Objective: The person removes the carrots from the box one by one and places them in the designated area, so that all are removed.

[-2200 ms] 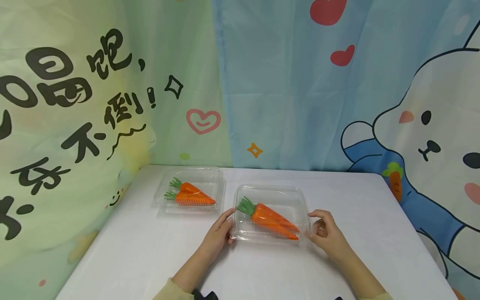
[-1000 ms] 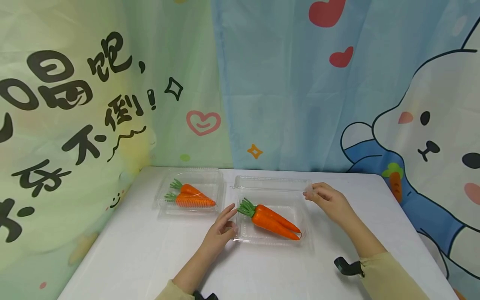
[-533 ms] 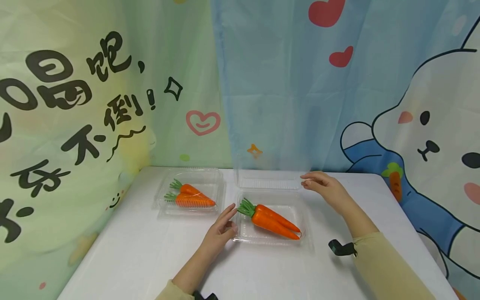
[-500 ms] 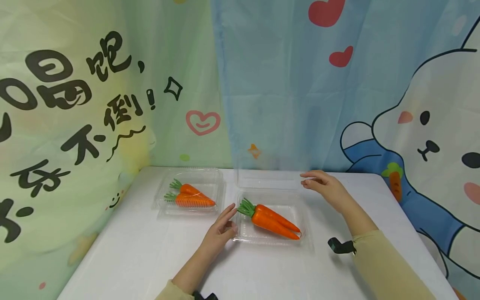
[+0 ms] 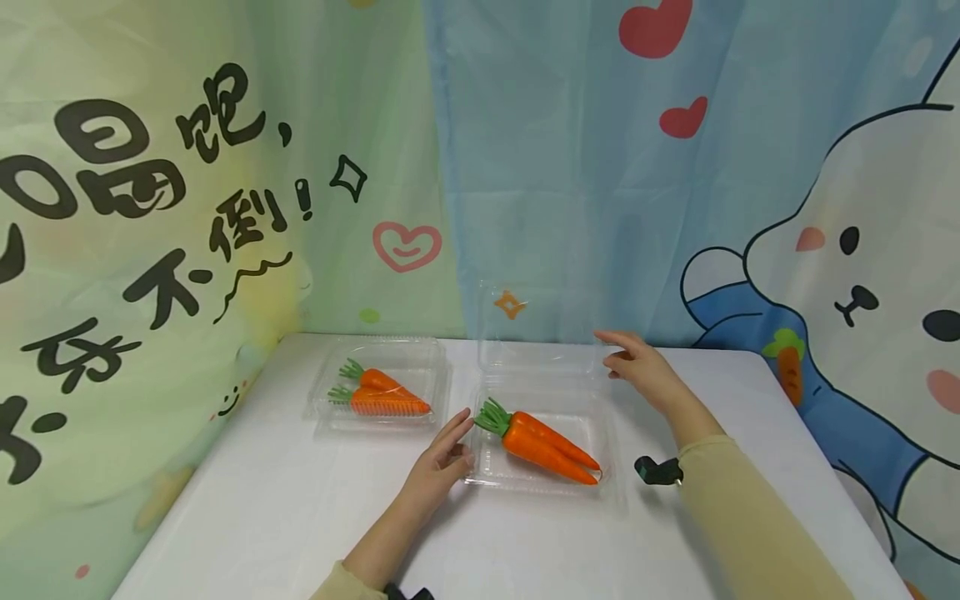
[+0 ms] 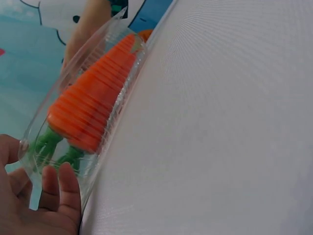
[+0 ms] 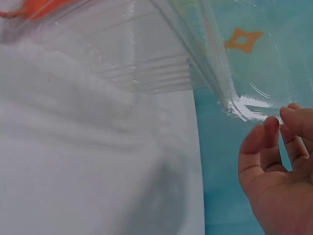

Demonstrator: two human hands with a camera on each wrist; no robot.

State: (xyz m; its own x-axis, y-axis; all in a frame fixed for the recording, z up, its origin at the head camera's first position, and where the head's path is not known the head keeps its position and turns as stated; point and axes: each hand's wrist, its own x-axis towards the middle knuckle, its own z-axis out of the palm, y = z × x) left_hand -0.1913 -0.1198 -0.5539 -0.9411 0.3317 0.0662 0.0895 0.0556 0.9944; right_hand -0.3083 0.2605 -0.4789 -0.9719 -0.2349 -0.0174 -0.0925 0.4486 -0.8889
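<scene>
A clear plastic clamshell box (image 5: pixel 487 479) stands in mid-table, its base holding two carrots (image 5: pixel 551 446) with green tops. At the back edge of the base its transparent lid (image 5: pixel 540 358) is raised, roughly upright. My left hand (image 5: pixel 438 467) rests against the base's left side with relaxed fingers; in the left wrist view its fingertips touch the box end by the green tops. My right hand (image 5: pixel 641 375) is at the lid's right edge, index finger extended. In the right wrist view, fingertips (image 7: pixel 271 125) touch the lid's rim near a corner.
A second clear box (image 5: pixel 412 350), closed, holds two carrots (image 5: pixel 382 396) to the left of the first. Both boxes stand on a white-covered table (image 5: pixel 300 517). A printed curtain (image 5: pixel 525 167) hangs right behind the table's back edge. Black wrist mounts (image 5: pixel 658 471) show at my sleeves.
The box's lid has gone from covering the carrots to raised at the back. My right hand has moved up and back with the lid's edge. My left hand has stayed beside the base.
</scene>
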